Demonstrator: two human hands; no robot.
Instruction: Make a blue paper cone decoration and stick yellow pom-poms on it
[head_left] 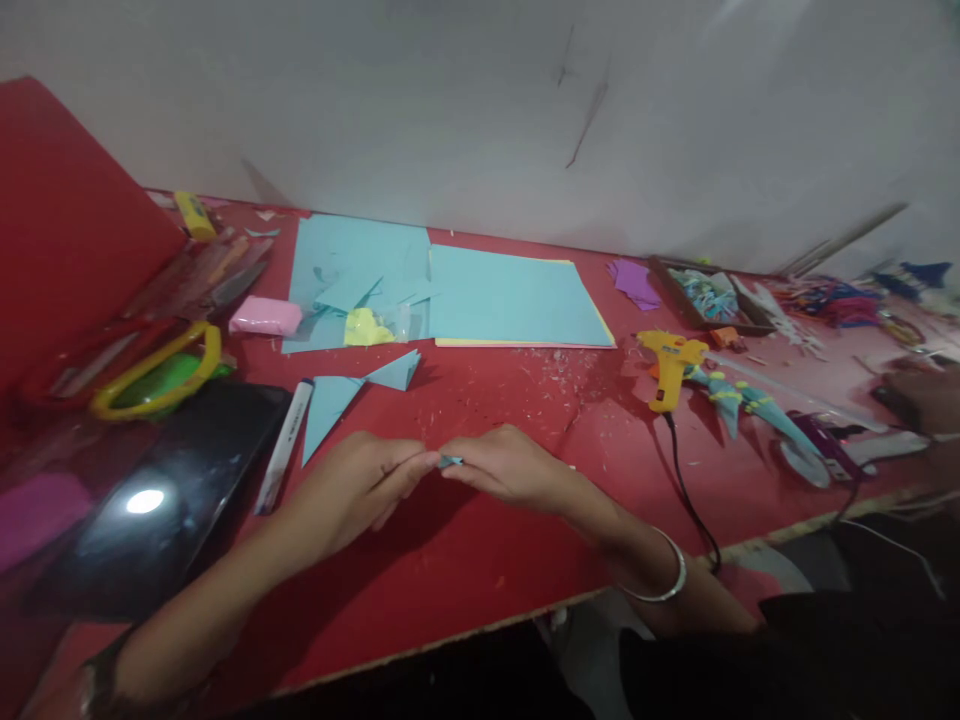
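My left hand [375,478] and my right hand [499,462] meet fingertip to fingertip above the red table [450,590]. Between them is a small piece of blue paper [451,461], mostly covered by my fingers. Both hands are closed in a pinch on it. Left of my left hand lie a white marker [285,448] and cut blue paper triangles [328,408]. Beyond my hands are a stack of blue sheets [510,295] and another blue sheet [360,245] with paper scraps and a crumpled yellow piece [366,327] on it.
A yellow glue gun [670,365] with a black cord stands at right, beside a folded blue paper piece [727,405]. A tray of paper bits [709,295] sits behind it. At left lie a dark glossy tablet [172,490], yellow-handled scissors [154,375] and a pink packet [265,316].
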